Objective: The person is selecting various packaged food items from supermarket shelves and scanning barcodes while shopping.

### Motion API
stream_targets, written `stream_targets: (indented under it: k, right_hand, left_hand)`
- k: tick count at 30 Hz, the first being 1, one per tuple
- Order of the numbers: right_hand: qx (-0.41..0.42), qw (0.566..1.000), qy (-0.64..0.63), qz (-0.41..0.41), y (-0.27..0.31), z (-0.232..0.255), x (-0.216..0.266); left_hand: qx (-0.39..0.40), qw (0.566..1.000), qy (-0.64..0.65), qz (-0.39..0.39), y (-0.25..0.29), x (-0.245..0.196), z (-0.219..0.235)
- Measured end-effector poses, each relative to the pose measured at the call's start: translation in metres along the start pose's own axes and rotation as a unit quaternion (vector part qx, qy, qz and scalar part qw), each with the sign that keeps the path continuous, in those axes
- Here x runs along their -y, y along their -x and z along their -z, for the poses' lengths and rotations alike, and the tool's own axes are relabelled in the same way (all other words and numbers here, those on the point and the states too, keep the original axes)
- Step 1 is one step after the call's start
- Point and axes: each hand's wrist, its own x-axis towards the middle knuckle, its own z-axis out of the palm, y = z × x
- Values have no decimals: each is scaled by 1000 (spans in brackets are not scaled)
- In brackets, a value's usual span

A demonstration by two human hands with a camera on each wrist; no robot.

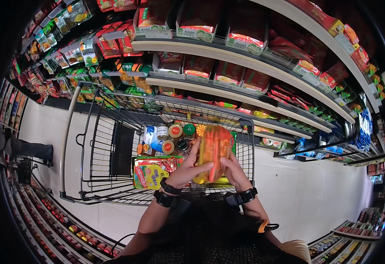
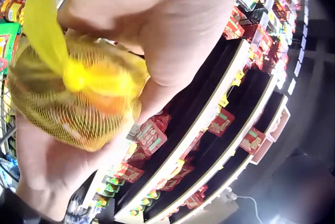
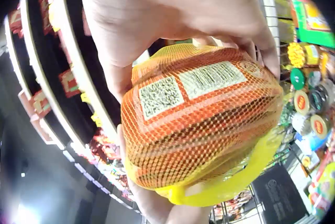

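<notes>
Left hand [image 1: 184, 171] and right hand [image 1: 233, 169] clasp an orange net bag [image 1: 213, 152], fingers curled round it, shopping cart [image 1: 113, 145] at twelve o'clock

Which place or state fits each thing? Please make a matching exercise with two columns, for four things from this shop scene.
Things:
1. net bag
2. jars
3. cart
4. yellow-green packet

Places or states:
A. stands in the aisle beside the shelves
B. held by the left hand and the right hand
C. lies flat in the cart, left of the hands
D. stand upright in the cart, lids up

Pairs: 1-B, 2-D, 3-A, 4-C
</notes>
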Motion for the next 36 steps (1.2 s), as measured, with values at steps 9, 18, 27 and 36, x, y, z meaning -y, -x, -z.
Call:
stream_targets:
  k: [9,18,27,36]
  right_hand:
    - [-22,949,-241,-200,65,64,-73]
    - [-33,956,-159,-245,52,53,-74]
    - [-33,945,-82,-314,-17,60,-131]
    - [-230,930,94,-270,-69,94,-247]
  left_hand:
    - [-21,951,157,266,11,65,10]
    - [-35,943,197,264,14,127,41]
    - [-181,867,200,419,7,143,107]
    - [-317,928,16,195,86,60,155]
